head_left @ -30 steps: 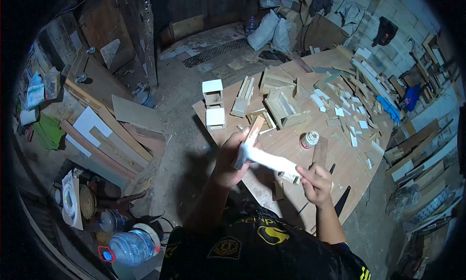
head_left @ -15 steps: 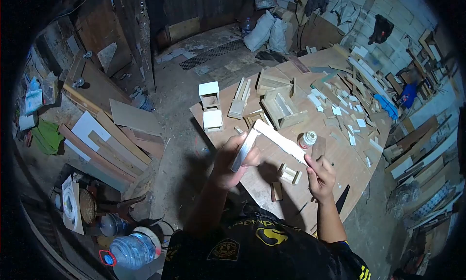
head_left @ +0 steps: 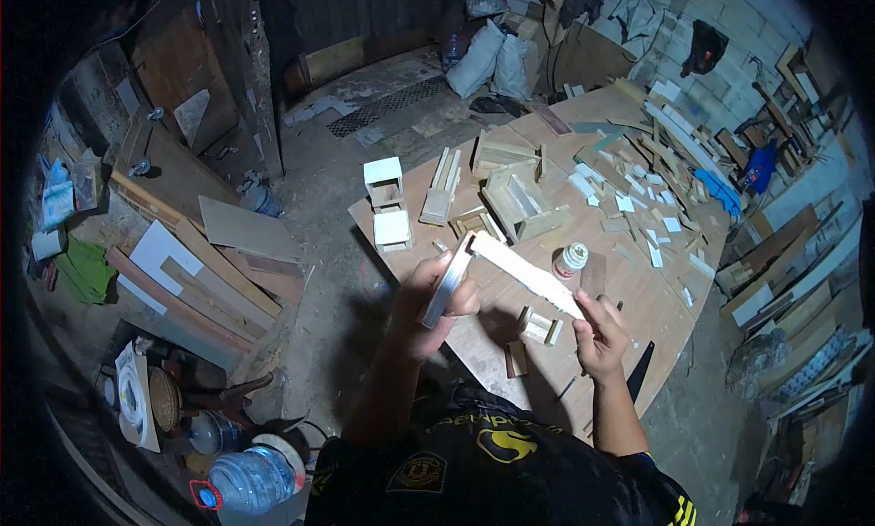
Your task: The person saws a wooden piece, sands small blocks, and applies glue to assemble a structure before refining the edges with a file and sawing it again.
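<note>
My left hand (head_left: 432, 298) is closed around a narrow greyish wooden strip (head_left: 447, 287) that slants up and to the right. Between the fingers of my right hand (head_left: 603, 339) is one end of a pale wooden strip (head_left: 521, 269), brightly lit, with a ragged lower edge. The far ends of both strips come close together at a corner, where a small dark gap shows. Below them on the table lies a small wooden frame piece (head_left: 540, 326). An open jar (head_left: 571, 260) with whitish contents stands behind the pale strip.
The wooden table (head_left: 415, 280) bears two white-topped small boxes (head_left: 392, 228), an open wooden box (head_left: 524, 201) and several offcuts (head_left: 629, 202). A dark saw blade (head_left: 641, 366) lies near my right forearm. Boards (head_left: 246, 225) lean at left; a large water bottle (head_left: 244, 482) stands lower left.
A dark gap now shows at the corner where the two strips' ends looked joined before. Both hands keep their hold, and the view has shifted slightly.
</note>
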